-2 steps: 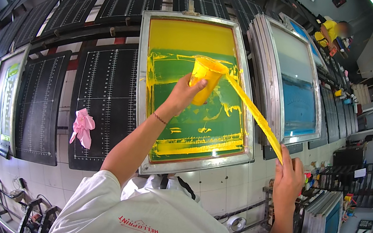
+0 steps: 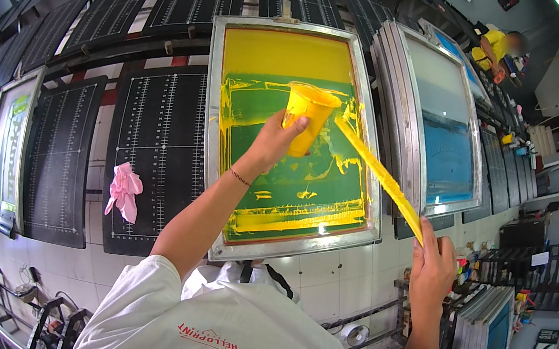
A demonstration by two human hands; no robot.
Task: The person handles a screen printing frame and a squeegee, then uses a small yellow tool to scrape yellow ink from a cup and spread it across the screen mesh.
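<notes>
In my left hand (image 2: 276, 141) a plastic cup (image 2: 306, 124), coated in yellow ink, is gripped around its side. It hangs tilted over a screen-printing frame (image 2: 214, 91), with its mouth up. The frame's green mesh carries yellow ink, in a broad band at the far end and in smears near the close edge. My right hand (image 2: 432, 261) is closed on the near end of a long, narrow, ink-covered squeegee (image 2: 387, 184), seen edge-on. The squeegee slants up and left across the frame's right side, its far tip just right of the cup and slightly apart from the rim.
Left of the frame lies a black gridded pallet (image 2: 158, 111) with a crumpled pink cloth (image 2: 124, 191) on it. Several screens (image 2: 440, 127) lean together to the right, and more (image 2: 483, 345) stand lower right. A person in yellow (image 2: 491, 49) works at the far right.
The squeegee's far tip has dropped away from the cup's rim, a little down and right, so a gap shows between them. The cup and left hand have hardly moved.
</notes>
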